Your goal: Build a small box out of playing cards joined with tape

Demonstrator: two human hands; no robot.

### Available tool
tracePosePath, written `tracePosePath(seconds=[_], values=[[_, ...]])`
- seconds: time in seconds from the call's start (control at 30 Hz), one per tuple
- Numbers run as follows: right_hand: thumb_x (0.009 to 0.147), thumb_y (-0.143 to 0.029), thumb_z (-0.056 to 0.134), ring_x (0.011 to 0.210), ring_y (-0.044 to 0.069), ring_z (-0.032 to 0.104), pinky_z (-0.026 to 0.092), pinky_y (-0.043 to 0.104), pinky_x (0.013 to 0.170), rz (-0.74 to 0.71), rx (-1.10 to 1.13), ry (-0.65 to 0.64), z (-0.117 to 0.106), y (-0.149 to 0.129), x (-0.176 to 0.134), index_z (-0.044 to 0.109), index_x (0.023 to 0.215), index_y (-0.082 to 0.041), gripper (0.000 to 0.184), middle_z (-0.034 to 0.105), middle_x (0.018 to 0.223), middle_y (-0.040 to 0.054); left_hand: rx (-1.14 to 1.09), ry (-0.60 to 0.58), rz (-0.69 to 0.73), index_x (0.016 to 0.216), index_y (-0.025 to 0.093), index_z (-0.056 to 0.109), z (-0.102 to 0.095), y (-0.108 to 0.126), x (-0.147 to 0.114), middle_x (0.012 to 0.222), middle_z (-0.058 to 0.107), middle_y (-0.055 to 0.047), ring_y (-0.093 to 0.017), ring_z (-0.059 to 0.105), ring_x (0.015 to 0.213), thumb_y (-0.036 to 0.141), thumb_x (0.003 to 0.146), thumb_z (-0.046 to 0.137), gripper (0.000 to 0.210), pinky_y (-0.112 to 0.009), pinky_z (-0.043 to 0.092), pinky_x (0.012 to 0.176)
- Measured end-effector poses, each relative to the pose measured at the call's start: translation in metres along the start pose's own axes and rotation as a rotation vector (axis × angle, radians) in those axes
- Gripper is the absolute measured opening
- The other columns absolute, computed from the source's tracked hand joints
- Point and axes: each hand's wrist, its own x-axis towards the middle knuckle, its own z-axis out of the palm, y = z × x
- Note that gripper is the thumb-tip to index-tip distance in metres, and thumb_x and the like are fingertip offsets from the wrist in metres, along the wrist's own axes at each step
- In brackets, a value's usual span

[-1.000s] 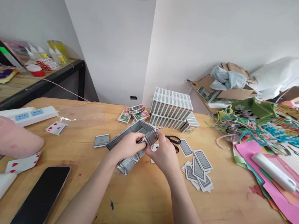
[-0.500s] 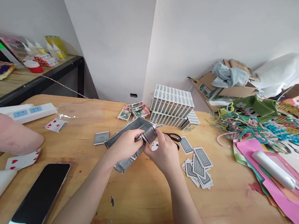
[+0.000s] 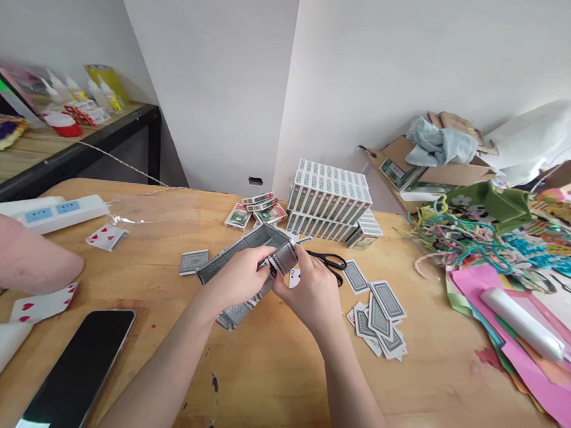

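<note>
Mid-desk (image 3: 274,383), a card frame (image 3: 228,254) of patterned folded cards, set aslant between the hands (whether it rests on the wood, cannot tell); left hand (image 3: 242,275), fingers drawn together, pinching its right end; right hand (image 3: 312,286), thumb and fingers nearly together, gripping that same end; scissors (image 3: 331,267) just beside the right hand, loose cards (image 3: 380,317) beyond, stacked boxes (image 3: 330,194) behind
</note>
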Motion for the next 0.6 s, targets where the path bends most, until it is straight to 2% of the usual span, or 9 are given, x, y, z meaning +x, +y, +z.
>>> tracePosePath(seconds=[0.37,0.6], values=[[0.073,-0.029,0.056,0.083,0.026,0.069,0.053,0.032,0.071,-0.042,-0.016,0.053,0.0021,-0.0017,-0.0011,0.057,0.116,-0.006,0.049,0.072,0.093,0.0137,0.007,-0.025,-0.008,0.103,0.024,0.063,-0.004,-0.0023,-0.0012,0.104,0.068,-0.001,-0.02,0.061,0.097,0.015,0.081,0.042,0.032,-0.032,0.045,0.089],[0.073,-0.028,0.057,0.083,0.026,0.069,0.054,0.033,0.07,-0.033,-0.024,0.056,0.0013,-0.0018,-0.0001,0.058,0.116,-0.005,0.049,0.072,0.091,0.0145,0.039,0.011,-0.018,0.1,0.024,0.063,-0.0002,-0.0015,0.0001,0.098,0.068,-0.001,-0.02,0.062,0.096,0.014,0.081,0.041,0.03,-0.031,0.046,0.085]])
